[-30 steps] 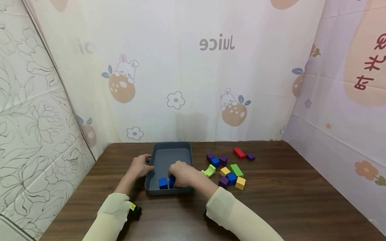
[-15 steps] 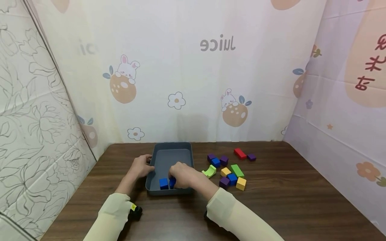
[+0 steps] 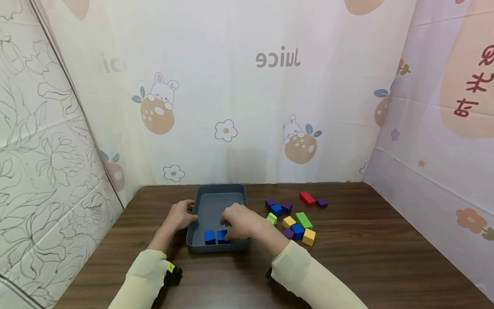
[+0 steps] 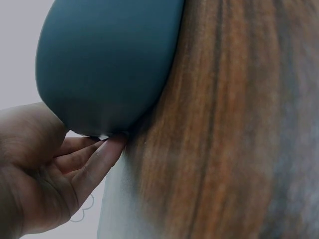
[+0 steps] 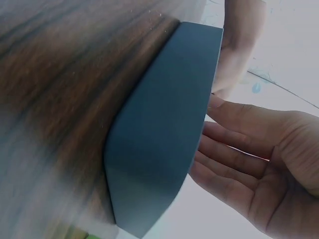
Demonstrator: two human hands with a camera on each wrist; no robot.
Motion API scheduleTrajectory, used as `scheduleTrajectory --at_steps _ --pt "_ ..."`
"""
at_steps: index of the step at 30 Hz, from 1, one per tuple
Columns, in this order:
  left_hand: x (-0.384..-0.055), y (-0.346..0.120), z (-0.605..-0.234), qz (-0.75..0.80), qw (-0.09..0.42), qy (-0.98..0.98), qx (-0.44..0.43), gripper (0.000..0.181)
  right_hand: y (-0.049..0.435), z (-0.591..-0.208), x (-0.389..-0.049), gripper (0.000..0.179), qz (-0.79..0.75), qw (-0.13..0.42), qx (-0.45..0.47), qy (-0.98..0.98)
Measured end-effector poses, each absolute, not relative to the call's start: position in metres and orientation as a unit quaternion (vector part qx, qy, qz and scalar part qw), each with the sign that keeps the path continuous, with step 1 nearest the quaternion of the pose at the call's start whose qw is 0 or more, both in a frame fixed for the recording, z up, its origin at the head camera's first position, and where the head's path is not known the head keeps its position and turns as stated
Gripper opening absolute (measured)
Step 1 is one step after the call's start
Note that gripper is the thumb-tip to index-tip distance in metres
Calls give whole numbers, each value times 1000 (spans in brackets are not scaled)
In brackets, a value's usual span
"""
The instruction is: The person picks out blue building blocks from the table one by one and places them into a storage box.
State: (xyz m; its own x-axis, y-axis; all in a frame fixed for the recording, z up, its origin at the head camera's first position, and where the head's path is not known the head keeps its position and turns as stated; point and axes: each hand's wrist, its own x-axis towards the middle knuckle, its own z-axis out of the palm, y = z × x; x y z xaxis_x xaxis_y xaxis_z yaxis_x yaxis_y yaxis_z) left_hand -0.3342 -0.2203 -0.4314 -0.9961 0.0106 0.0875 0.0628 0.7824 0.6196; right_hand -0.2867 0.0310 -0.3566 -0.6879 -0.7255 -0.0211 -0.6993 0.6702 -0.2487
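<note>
Your left hand (image 3: 182, 216) rests relaxed against the tray (image 3: 216, 249); your right hand (image 3: 240, 222), fingers loose and apart from the thumb, is beside a blue cube (image 3: 221, 237) inside, with a second cube (image 3: 209, 237) to that hand's left and more blocks (image 3: 303, 220) to its right

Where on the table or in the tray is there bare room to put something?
Free: the table right of the nearer yellow block, and the far half of the tray, beyond two blue blocks. Crowded: the tray's near right corner, under the right hand, and right of the tray, where loose blocks cluster.
</note>
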Motion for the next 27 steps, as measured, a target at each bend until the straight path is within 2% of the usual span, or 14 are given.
scheduleTrajectory --at_steps 10,17,27 --pt "-334 -220 -431 -331 46 -942 -23 58 57 -352 -287 35 -146 69 -358 920" --pt "-334 -221 -432 -332 46 -942 -26 58 87 -342 -297 34 -178 42 -363 914" --pt "-335 -221 -433 -332 40 -942 -22 58 130 -336 -305 32 -179 25 -320 930"
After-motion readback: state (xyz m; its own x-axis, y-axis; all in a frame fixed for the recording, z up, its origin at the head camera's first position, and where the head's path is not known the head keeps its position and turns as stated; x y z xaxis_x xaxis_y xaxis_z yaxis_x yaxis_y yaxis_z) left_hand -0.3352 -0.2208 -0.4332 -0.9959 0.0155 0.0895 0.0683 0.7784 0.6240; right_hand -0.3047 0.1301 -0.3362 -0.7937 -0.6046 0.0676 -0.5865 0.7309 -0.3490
